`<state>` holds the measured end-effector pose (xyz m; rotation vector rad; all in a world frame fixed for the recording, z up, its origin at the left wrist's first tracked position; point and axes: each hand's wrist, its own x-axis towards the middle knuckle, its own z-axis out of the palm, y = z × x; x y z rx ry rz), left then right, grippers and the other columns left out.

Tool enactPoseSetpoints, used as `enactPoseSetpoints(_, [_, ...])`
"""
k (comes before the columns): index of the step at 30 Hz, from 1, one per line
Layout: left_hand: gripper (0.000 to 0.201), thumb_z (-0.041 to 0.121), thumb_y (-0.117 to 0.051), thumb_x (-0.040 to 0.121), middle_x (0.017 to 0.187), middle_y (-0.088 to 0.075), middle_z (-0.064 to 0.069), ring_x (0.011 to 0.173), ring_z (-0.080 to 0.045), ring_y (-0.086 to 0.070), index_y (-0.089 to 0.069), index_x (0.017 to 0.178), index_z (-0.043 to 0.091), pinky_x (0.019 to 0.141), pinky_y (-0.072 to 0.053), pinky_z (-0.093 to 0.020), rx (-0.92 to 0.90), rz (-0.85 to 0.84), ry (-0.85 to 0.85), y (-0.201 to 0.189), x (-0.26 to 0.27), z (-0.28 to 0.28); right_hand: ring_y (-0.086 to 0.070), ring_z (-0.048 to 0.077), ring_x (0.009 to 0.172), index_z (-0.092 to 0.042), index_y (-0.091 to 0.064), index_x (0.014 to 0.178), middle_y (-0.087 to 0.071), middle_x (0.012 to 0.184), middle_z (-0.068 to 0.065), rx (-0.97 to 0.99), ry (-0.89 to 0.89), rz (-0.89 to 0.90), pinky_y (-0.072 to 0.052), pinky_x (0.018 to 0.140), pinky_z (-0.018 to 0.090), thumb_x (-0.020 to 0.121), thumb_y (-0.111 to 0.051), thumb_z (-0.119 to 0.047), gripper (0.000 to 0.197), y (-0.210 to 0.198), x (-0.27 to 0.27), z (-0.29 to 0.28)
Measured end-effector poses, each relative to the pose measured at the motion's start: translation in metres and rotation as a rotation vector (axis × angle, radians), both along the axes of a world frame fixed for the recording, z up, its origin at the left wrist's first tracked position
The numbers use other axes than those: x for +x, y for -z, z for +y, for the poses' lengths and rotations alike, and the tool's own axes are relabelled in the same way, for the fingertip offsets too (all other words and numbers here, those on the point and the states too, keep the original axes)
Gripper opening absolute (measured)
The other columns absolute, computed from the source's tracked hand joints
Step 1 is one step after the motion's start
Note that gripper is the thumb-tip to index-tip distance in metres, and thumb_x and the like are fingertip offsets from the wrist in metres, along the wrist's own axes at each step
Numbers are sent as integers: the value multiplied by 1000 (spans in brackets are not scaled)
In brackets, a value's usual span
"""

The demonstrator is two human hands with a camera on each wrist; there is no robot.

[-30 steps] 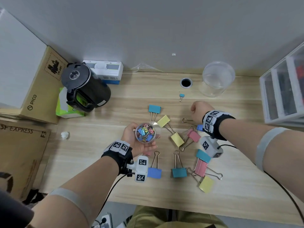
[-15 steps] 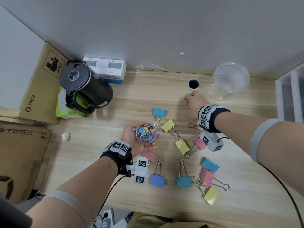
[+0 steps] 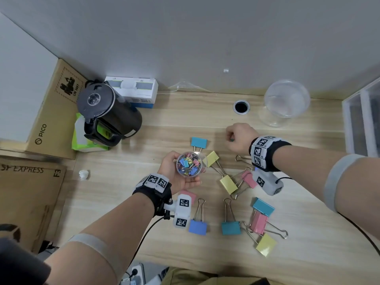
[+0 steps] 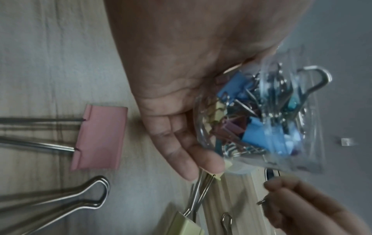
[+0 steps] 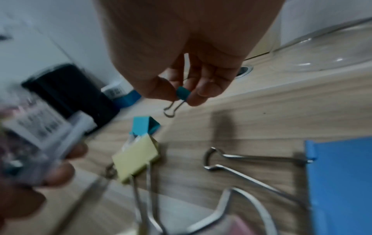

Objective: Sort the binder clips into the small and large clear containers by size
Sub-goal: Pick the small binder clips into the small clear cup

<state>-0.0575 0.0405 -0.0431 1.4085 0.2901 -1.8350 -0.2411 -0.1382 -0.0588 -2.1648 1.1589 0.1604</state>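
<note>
My left hand holds the small clear container, which is full of several small coloured binder clips; the same container shows against the palm in the left wrist view. My right hand hovers above the desk to its right and pinches a small teal binder clip between thumb and fingertips, the wire handles hanging down. The large clear container stands empty at the back right. Several large clips lie on the desk: blue, yellow, pink, teal.
A black kettle stands at the back left beside cardboard boxes and a white-blue box. A cable hole is in the desk near the large container. White plastic drawers stand at the right edge.
My right hand reached toward the back of the desk for the small teal clip, picked it up, and now has drawn back toward the small container. The left hand has stayed put.
</note>
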Motion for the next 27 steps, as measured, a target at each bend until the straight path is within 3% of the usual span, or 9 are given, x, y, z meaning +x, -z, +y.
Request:
enactPoseSetpoints(4, [58, 37, -36, 85, 106, -69, -27, 69, -32, -60, -66, 117, -1, 76, -56, -42, 22, -34, 21, -4, -4, 0, -54, 14, 65, -15, -65, 71, -62, 71, 0, 242, 123, -385, -53, 70, 36, 69, -66, -13, 3, -37, 16, 18])
enactPoseSetpoints(6, [57, 38, -36, 86, 100, -69, -25, 69, -33, -61, -64, 116, -1, 74, -57, -42, 29, -43, 28, -6, -8, 1, -51, 10, 62, -12, -65, 72, -59, 68, -1, 328, 78, -466, -50, 66, 30, 73, -67, -6, 7, -60, 27, 34])
enactPoseSetpoints(8, [56, 39, -35, 87, 95, -70, -23, 70, -33, -61, -63, 112, -2, 72, -58, -42, 31, -51, 30, -7, -12, 0, -48, 4, 58, -8, -67, 76, -56, 67, -4, 342, -23, -457, -45, 62, 19, 76, -69, -3, 6, -76, 38, 50])
enactPoseSetpoints(13, [53, 40, -36, 89, 104, -66, -26, 72, -34, -63, -63, 108, -1, 70, -60, -42, 5, -60, 51, -15, -24, -3, -54, 1, 60, -17, -69, 87, -64, 75, -8, 166, -286, -257, -45, 60, 14, 77, -69, -13, 11, -86, 36, 73])
enactPoseSetpoints(16, [54, 39, -38, 87, 106, -67, -26, 72, -34, -62, -64, 110, -2, 76, -58, -44, -15, -43, 60, -17, -27, 2, -53, -4, 54, -17, -69, 89, -61, 71, -12, 201, -110, -347, -41, 57, 10, 79, -65, -10, 13, -85, 26, 74])
enactPoseSetpoints(18, [55, 39, -39, 85, 99, -67, -24, 71, -35, -62, -64, 112, -3, 76, -58, -45, -16, -38, 49, -18, -28, 8, -55, -2, 62, -14, -69, 91, -63, 77, -8, 179, 65, -393, -44, 65, 16, 82, -62, -9, 13, -81, 18, 70])
enactPoseSetpoints(20, [55, 39, -39, 86, 90, -67, -22, 71, -34, -62, -65, 111, -3, 77, -56, -47, -23, -32, 38, -19, -30, 13, -62, 11, 79, -15, -66, 99, -65, 87, -3, 200, 166, -280, -51, 75, 28, 88, -58, -16, 14, -75, 9, 68])
enactPoseSetpoints(24, [55, 40, -36, 88, 85, -64, -21, 67, -32, -60, -65, 105, -3, 79, -53, -46, -62, -26, 63, -26, -37, 19, -70, 25, 83, -5, -65, 107, -71, 97, 12, 632, 248, -113, -54, 71, 36, 97, -52, -36, 36, -61, -5, 75])
enactPoseSetpoints(27, [55, 40, -35, 89, 84, -64, -20, 65, -32, -60, -66, 102, -3, 77, -53, -44, -74, -30, 93, -29, -40, 19, -69, 22, 75, 0, -65, 101, -73, 92, 11, 817, 299, -171, -56, 76, 39, 96, -55, -25, 27, -62, -11, 84])
